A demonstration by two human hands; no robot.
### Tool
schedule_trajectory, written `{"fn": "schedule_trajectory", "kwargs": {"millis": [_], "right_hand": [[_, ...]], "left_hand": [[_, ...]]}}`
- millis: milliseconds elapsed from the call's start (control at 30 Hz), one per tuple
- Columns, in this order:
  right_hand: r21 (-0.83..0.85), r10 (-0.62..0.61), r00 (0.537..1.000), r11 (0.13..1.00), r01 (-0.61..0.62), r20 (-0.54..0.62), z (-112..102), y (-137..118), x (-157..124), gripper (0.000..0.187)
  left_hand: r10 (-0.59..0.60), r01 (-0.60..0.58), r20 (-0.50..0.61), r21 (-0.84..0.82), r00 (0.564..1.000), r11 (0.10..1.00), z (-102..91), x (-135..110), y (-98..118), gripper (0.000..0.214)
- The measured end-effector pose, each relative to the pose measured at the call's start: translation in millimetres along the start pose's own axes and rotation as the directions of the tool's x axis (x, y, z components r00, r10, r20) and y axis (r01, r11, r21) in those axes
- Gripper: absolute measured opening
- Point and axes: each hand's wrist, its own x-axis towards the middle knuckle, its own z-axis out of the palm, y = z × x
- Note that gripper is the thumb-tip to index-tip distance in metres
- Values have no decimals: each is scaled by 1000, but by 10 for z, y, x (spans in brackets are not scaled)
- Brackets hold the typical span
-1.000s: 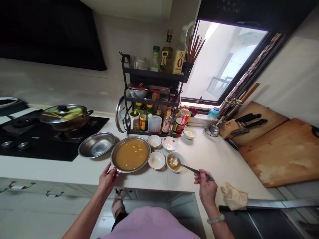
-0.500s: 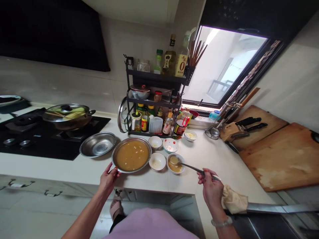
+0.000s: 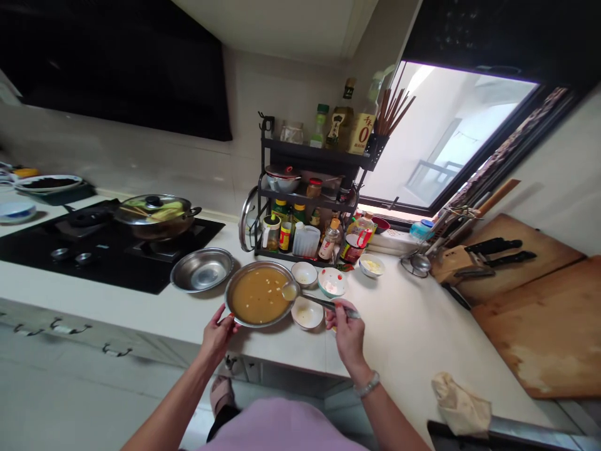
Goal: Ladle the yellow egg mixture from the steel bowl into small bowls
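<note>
On the soup basin [image 3: 229,294], the near-left rim is gripped by the left hand [image 3: 218,335]. Over its right, a ladle [image 3: 317,301] is grasped by the right hand [image 3: 348,335].

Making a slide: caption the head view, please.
Left hand grips a metal bowl of brown liquid; right hand holds a ladle over its edge.

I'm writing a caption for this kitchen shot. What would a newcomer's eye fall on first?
Probably the metal bowl of brown liquid on the white counter, with the person's left grip at its near-left rim and the right grip holding a spoon over its right side. Next might come the black rack crowded with bottles behind it, then the lidded pan on the stove at left.
</note>
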Motion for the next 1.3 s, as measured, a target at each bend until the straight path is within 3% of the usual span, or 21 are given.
{"fn": "schedule_trajectory", "kwargs": {"millis": [100,233,300,533,733,833,900,1067,1300], "right_hand": [[-62,-130,980,988,140,151,100,55,-77,25],[-80,-288,876,936,343,386,43,43,-173,20],[-80,-323,852,918,387,412,-50,3,-192,21],[-217,-300,951,926,310,78,-681,-214,-179,17],[-360,-203,979,911,201,32,-1218,-49,-275,20],[-358,-138,990,926,123,-14,-1266,83,-322,28],[-323,-97,989,945,57,-109,-1245,127,-330,34],[-189,-1,943,980,-66,-332,-1246,112,-280,45],[-72,49,916,994,-84,-397,-1330,36,-208,48]], "left_hand": [[7,-6,12,-4,1000,1000,-3,5,-6,67],[4,-4,10,-12,1000,1000,-10,13,-14,70],[5,-5,7,-5,1000,1000,-12,12,-10,69],[0,-1,23,8,1000,1000,-20,9,12,69],[-9,9,1,9,1000,1000,-24,20,0,69],[-4,3,8,16,1000,1000,-27,16,1,68],[1,-1,10,19,1000,1000,-25,8,9,69],[-5,5,-13,23,1000,1000,14,-32,45,68],[-7,7,-31,15,999,1000,51,-64,68,66]]}}
